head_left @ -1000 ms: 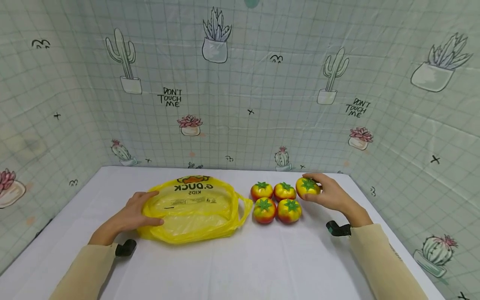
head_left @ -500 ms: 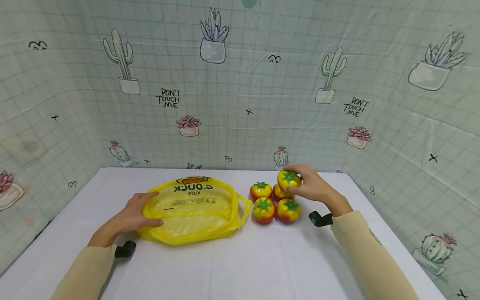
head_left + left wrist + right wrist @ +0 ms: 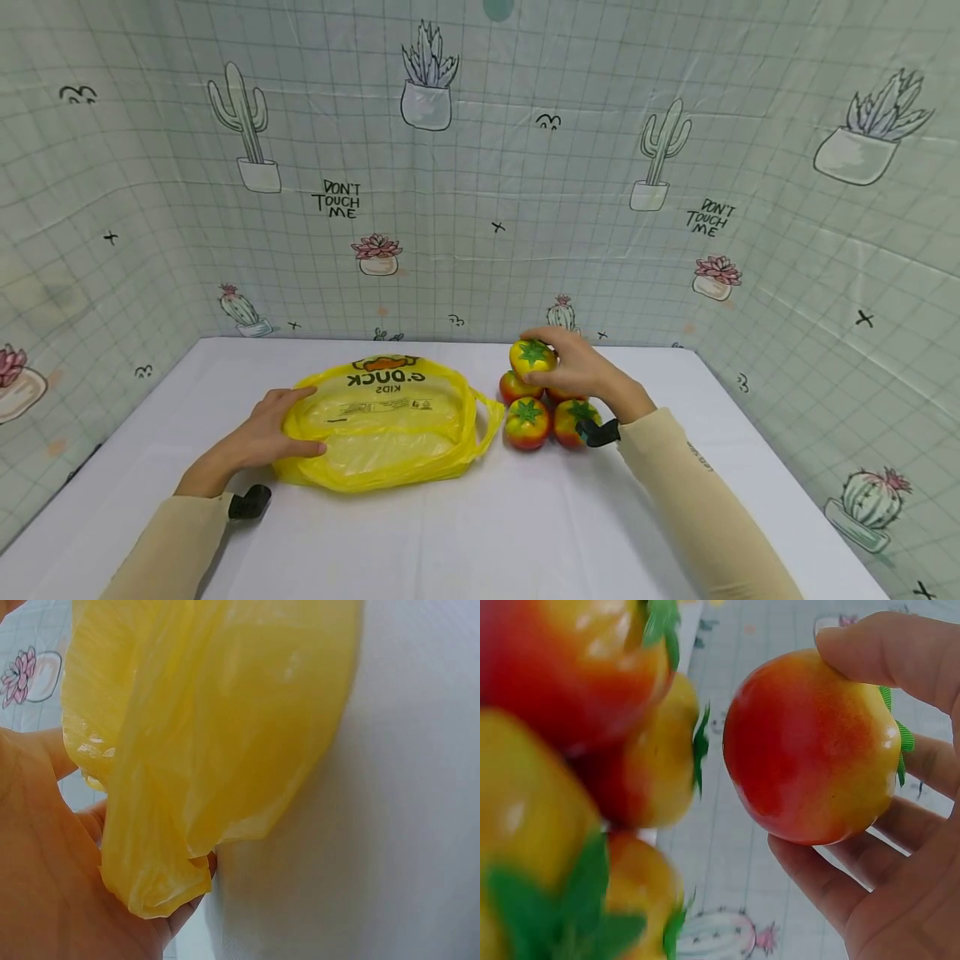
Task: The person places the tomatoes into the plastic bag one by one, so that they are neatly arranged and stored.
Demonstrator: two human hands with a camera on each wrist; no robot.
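My right hand (image 3: 581, 367) holds a red-and-yellow tomato (image 3: 532, 356) with a green leafy top, thumb on one side and fingers on the other. It is raised over the back row of a cluster of similar tomatoes (image 3: 527, 423). The right wrist view shows the held tomato (image 3: 810, 750) apart from the others, its red underside showing. At the left, my left hand (image 3: 258, 429) rests at the end of a yellow plastic bag (image 3: 390, 417), thumb and forefinger spread along it. In the left wrist view the bag (image 3: 247, 712) partly hides those fingers.
The bag lies on its side on a white-covered table (image 3: 450, 542), a loop handle (image 3: 491, 425) pointing toward the tomatoes. A grid-patterned cloth (image 3: 480, 167) with cactus drawings stands behind and at both sides. The right forearm (image 3: 697, 500) reaches across the table's right half.
My right hand has lifted the tomato from the right end of the back row and carried it left over the other tomatoes. The left hand and bag stay put.
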